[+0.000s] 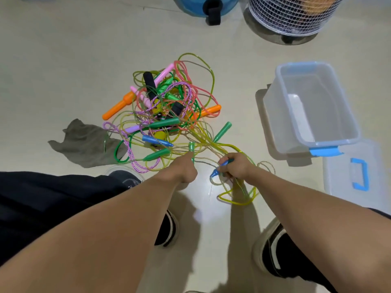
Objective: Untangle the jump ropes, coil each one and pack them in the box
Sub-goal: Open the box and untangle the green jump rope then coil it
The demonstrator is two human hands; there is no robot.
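A tangled pile of jump ropes (167, 106) lies on the pale floor, with orange, pink, green, blue and black handles and yellow, pink, green and purple cords. My left hand (183, 170) grips a green handle (191, 148) at the pile's near edge. My right hand (233, 166) grips a blue handle (220, 168) together with loops of yellow-green cord (237, 197) that hang below it. The clear plastic box (313, 106) with blue latches stands open to the right, nothing inside it.
The box lid (357, 172) with a blue handle lies beside the box at the near right. A grey cloth (88, 142) lies left of the pile. A white wire basket (294, 15) and a blue object (203, 5) stand at the back. My shoes are below.
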